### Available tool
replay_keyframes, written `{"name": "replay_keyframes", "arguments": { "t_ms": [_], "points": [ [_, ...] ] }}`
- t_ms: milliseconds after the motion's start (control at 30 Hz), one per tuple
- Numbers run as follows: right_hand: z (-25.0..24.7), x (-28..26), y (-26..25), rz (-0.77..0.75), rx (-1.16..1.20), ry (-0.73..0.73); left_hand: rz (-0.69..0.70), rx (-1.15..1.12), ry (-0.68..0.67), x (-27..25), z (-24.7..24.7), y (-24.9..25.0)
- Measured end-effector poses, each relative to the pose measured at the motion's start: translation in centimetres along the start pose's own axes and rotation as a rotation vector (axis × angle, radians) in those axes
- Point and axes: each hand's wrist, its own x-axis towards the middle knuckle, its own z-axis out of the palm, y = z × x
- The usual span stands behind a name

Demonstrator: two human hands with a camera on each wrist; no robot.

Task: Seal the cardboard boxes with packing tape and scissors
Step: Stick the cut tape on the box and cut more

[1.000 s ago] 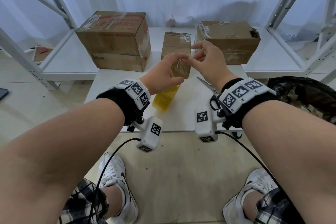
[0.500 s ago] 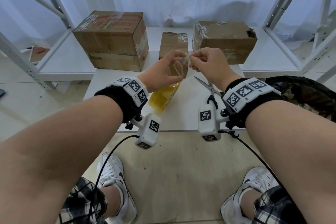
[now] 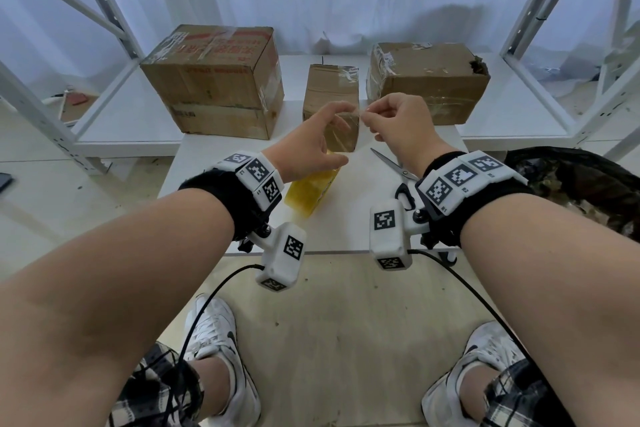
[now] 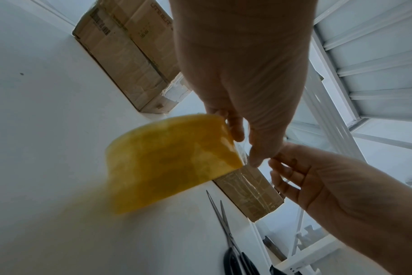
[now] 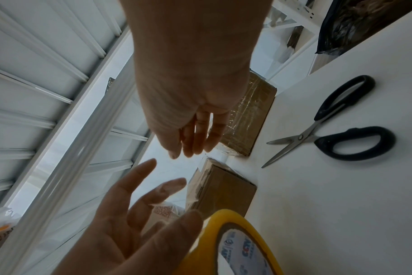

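Note:
My right hand (image 3: 365, 116) pinches the free end of a clear strip of packing tape (image 3: 346, 125) above the table. The strip runs down past my left hand (image 3: 329, 135) to the yellow tape roll (image 3: 310, 191), which hangs below that hand and looks blurred in the left wrist view (image 4: 172, 163). In the right wrist view the left hand (image 5: 139, 204) has straight, spread fingers, and its thumb touches the roll's rim (image 5: 235, 247). Just behind the hands stands a small cardboard box (image 3: 330, 94). Scissors (image 3: 391, 163) lie untouched on the table under my right wrist.
A large taped box (image 3: 214, 80) stands at the back left and a medium box (image 3: 429, 80) at the back right, both on a low white shelf (image 3: 131, 121). A black bag (image 3: 571, 180) sits right of the white table (image 3: 346, 229). Metal rack posts flank both sides.
The right hand's fingers have curled into a pinch on the tape end. The left fingers have spread open beside it. Both hands have shifted slightly, with the roll still hanging below.

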Motion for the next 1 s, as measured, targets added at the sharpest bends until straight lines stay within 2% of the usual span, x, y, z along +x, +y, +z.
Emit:
{"name": "replay_keyframes", "arguments": {
  "t_ms": [167,300,433,600,800,1000],
  "points": [
    [0.0,-0.5,-1.1,0.007,0.045,0.008,0.015,0.087,0.002,-0.8,0.3,0.5],
    [-1.5,-0.4,-1.5,-0.008,-0.019,0.078,-0.094,0.112,0.103,-1.2,-0.3,0.3],
    [-3.0,-0.5,-1.2,-0.053,-0.223,0.03,-0.125,0.217,0.105,-1.8,-0.9,-1.1],
    [-2.6,-1.3,-1.3,-0.067,-0.276,-0.014,-0.156,0.487,0.134,-2.5,-0.6,-2.4],
    [-2.2,-1.5,-1.9,-0.089,-0.272,-0.048,-0.226,0.498,0.139,-3.4,-1.6,-4.0],
    [-1.7,-0.4,-2.0,-0.096,-0.303,-0.078,-0.372,0.569,0.102,-3.5,-3.0,-6.0]
  ]
}}
